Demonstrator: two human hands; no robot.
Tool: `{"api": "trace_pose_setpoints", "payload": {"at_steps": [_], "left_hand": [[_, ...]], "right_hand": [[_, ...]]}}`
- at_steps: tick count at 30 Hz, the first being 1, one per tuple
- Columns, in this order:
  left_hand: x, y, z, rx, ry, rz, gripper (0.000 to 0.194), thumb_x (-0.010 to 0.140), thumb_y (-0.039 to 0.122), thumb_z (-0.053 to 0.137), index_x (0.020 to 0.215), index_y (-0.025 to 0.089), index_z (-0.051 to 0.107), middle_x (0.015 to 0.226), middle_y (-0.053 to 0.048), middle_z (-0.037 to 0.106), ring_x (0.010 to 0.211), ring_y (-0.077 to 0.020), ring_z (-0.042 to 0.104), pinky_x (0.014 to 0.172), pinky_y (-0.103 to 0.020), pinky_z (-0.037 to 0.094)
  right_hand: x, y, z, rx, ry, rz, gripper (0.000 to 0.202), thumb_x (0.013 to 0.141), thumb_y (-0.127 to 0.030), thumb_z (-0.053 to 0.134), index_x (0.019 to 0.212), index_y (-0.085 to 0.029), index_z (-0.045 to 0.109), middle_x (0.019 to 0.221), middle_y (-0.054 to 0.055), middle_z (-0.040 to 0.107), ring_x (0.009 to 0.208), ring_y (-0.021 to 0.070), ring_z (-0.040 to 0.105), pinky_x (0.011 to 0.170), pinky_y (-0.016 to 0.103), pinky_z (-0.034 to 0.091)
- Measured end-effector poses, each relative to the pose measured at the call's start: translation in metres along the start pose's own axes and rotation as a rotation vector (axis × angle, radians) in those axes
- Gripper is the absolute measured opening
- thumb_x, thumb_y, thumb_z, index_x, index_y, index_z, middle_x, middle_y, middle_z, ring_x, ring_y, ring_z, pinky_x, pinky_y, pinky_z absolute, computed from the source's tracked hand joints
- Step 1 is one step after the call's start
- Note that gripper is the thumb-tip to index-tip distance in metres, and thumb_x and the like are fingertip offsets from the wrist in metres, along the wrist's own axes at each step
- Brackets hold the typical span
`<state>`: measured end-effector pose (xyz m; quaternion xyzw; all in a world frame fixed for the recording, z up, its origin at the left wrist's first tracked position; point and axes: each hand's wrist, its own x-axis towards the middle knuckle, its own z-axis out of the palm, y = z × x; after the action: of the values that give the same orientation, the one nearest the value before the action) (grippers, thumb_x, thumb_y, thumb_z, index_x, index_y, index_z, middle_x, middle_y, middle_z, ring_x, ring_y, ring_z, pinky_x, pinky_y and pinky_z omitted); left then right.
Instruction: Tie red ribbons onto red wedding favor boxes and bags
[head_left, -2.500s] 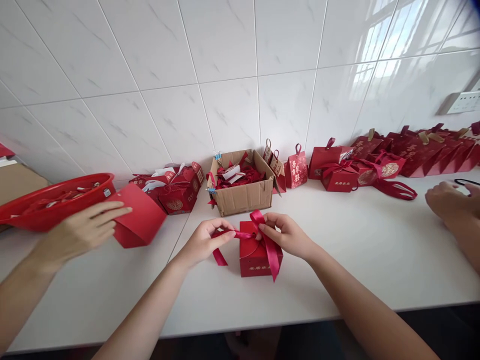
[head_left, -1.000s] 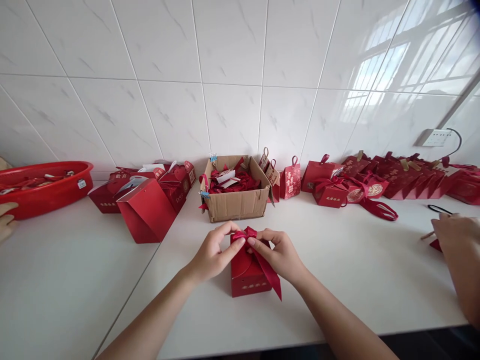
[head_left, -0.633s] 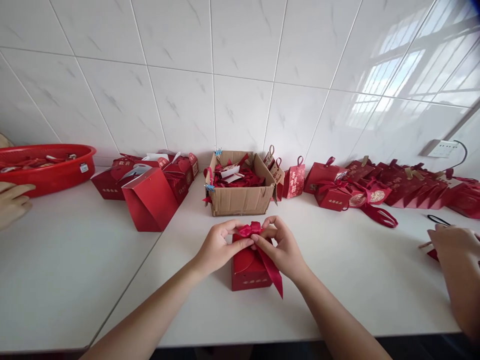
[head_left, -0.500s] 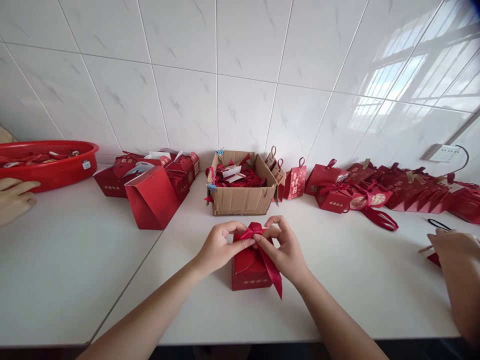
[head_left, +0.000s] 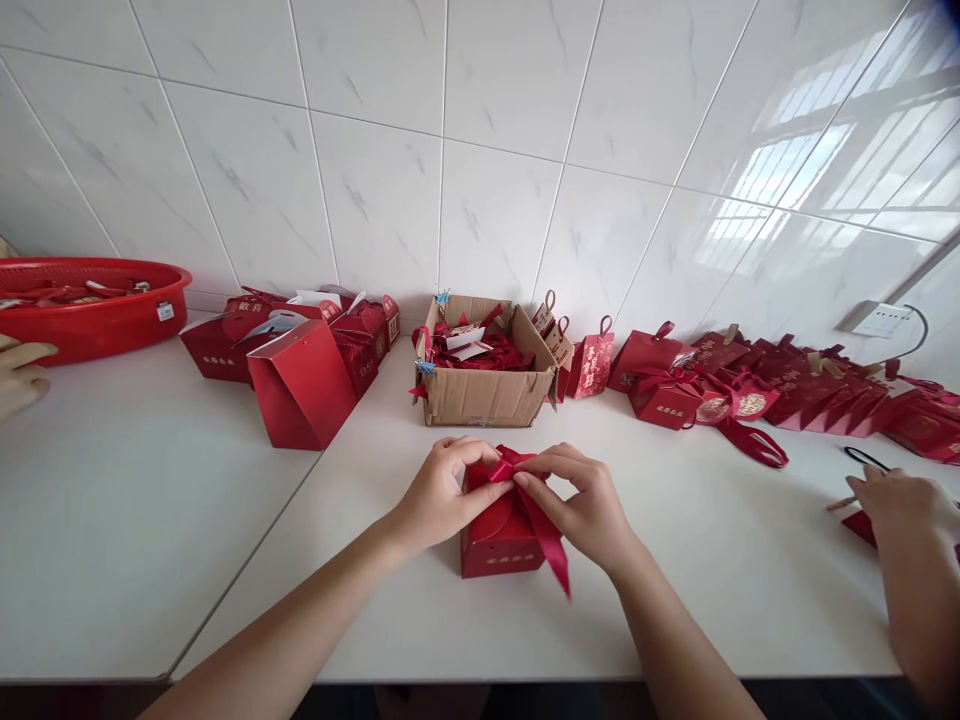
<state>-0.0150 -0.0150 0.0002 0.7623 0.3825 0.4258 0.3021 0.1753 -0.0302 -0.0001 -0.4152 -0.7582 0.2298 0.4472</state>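
Observation:
A small red gift box (head_left: 499, 545) stands on the white table in front of me, gold lettering on its near side. Across its top lies a red satin ribbon (head_left: 546, 540), one tail hanging over the box's right front edge. My left hand (head_left: 450, 495) pinches the ribbon at the knot from the left, thumb and index finger together. From the right, my right hand (head_left: 581, 495) pinches the ribbon by the same knot, its fingertips nearly touching the left ones. The fingers partly hide the knot and the box's top.
A cardboard box (head_left: 480, 400) of ribbons stands just behind. Red gift boxes (head_left: 300, 385) sit at left, by a red plastic basin (head_left: 150, 325); more gift boxes (head_left: 664, 400) line the wall at right. Other people's hands show at the left edge (head_left: 22, 375) and right (head_left: 900, 500).
My right hand's raised fingers have come down and closed on the ribbon at the knot. The ribbon tail has swung slightly right. The view has shifted a little.

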Motion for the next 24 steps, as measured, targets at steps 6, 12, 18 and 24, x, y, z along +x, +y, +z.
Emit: {"api": "trace_pose_setpoints", "payload": {"at_steps": [6, 12, 18, 24], "left_hand": [[-0.001, -0.0045, 0.0019, 0.094, 0.083, 0.043, 0.01, 0.077, 0.028, 0.069, 0.074, 0.02, 0.064, 0.081, -0.003, 0.069, 0.086, -0.0217, 0.063, 0.092, -0.04, 0.037], [-0.0022, -0.0038, 0.0013, 0.141, 0.085, 0.104, 0.009, 0.08, 0.018, 0.063, 0.073, 0.021, 0.067, 0.077, 0.0, 0.07, 0.079, -0.0183, 0.062, 0.09, -0.04, 0.037], [-0.0029, -0.0064, 0.0032, 0.137, 0.117, 0.144, 0.011, 0.081, 0.016, 0.061, 0.071, 0.019, 0.061, 0.073, -0.001, 0.067, 0.072, -0.0157, 0.06, 0.081, -0.034, 0.042], [-0.002, -0.0047, 0.0061, 0.132, 0.128, 0.136, 0.01, 0.08, 0.014, 0.06, 0.072, 0.02, 0.063, 0.067, 0.001, 0.064, 0.068, -0.0147, 0.056, 0.077, -0.032, 0.043]], "right_hand": [[-0.0004, 0.0033, -0.0023, -0.083, -0.08, 0.014, 0.013, 0.081, -0.035, 0.069, 0.085, -0.025, 0.076, 0.098, 0.008, 0.066, 0.092, 0.0241, 0.06, 0.089, 0.046, 0.045], [0.003, 0.0024, -0.0019, 0.111, -0.095, 0.183, 0.014, 0.084, -0.035, 0.065, 0.08, -0.027, 0.076, 0.126, 0.007, 0.056, 0.119, 0.0269, 0.052, 0.099, 0.046, 0.04], [0.0049, 0.0039, 0.0002, 0.467, -0.149, 0.405, 0.022, 0.081, -0.043, 0.067, 0.076, -0.023, 0.073, 0.133, 0.008, 0.048, 0.123, 0.0279, 0.049, 0.089, 0.036, 0.048], [0.0038, -0.0011, 0.0002, 0.5, -0.274, 0.405, 0.027, 0.084, -0.044, 0.064, 0.071, -0.02, 0.07, 0.142, 0.005, 0.043, 0.126, 0.0283, 0.046, 0.092, 0.036, 0.045]]}}
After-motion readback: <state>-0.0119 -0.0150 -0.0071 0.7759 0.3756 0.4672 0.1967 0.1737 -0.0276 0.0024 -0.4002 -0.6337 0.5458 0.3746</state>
